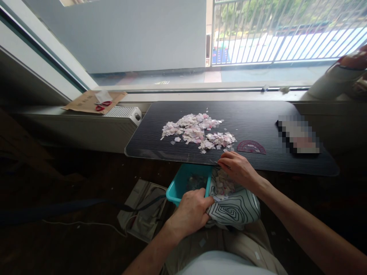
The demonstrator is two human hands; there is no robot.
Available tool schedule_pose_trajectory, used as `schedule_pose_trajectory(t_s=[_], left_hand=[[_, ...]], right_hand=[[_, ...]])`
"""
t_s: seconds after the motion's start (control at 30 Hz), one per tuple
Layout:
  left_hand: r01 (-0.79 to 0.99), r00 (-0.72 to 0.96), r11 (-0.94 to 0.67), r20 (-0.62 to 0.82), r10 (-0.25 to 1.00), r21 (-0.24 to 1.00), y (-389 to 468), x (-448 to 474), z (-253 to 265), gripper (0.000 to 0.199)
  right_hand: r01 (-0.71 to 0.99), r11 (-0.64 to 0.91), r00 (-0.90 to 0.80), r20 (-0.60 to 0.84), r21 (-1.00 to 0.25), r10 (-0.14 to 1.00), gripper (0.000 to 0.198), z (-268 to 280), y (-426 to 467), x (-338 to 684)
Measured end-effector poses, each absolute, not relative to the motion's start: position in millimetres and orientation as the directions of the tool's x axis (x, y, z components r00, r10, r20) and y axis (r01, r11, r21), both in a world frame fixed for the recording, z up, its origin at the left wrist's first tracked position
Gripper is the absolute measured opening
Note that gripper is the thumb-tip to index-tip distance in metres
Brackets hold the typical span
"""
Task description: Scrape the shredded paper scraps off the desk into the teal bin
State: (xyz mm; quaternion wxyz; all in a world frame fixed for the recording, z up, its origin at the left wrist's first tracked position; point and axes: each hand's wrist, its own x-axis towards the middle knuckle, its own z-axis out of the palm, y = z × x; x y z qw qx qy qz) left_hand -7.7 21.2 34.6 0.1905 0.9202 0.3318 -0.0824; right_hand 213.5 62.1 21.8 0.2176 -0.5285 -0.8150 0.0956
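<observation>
My left hand is closed on the rim of a white cloth bag with black swirling lines, which rests on my lap. Inside the bag's mouth lie small paper scraps. Above that mouth, at the table's front edge, my right hand has its fingers drawn together; whatever they may hold is hidden. Just beyond it, a loose pile of white and pinkish paper scraps is spread over the black table. A turquoise bin stands left of the bag, with clear crumpled material inside.
A purple protractor lies right of the pile, and a blurred-out dark object farther right. Red-handled scissors sit on a brown envelope at the left. A pale box stands on the floor. The window sill borders the table.
</observation>
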Motion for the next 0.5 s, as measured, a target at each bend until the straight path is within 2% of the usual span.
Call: schedule_pose_trajectory(t_s=[0.17,0.37,0.5], left_hand=[[0.634,0.773,-0.716,-0.244,0.586,0.292,21,-8,34,0.008],[0.625,0.780,-0.732,-0.264,0.568,0.271,23,1,35,0.008],[0.600,0.798,-0.749,-0.268,0.540,0.281,25,8,39,0.008]], right_hand=[[0.821,0.415,-0.358,0.213,-0.392,0.909,0.029,21,46,221],[0.820,0.330,-0.331,0.082,-0.468,0.940,0.029,19,23,232],[0.857,0.276,-0.293,0.027,-0.435,0.956,0.024,21,21,233]])
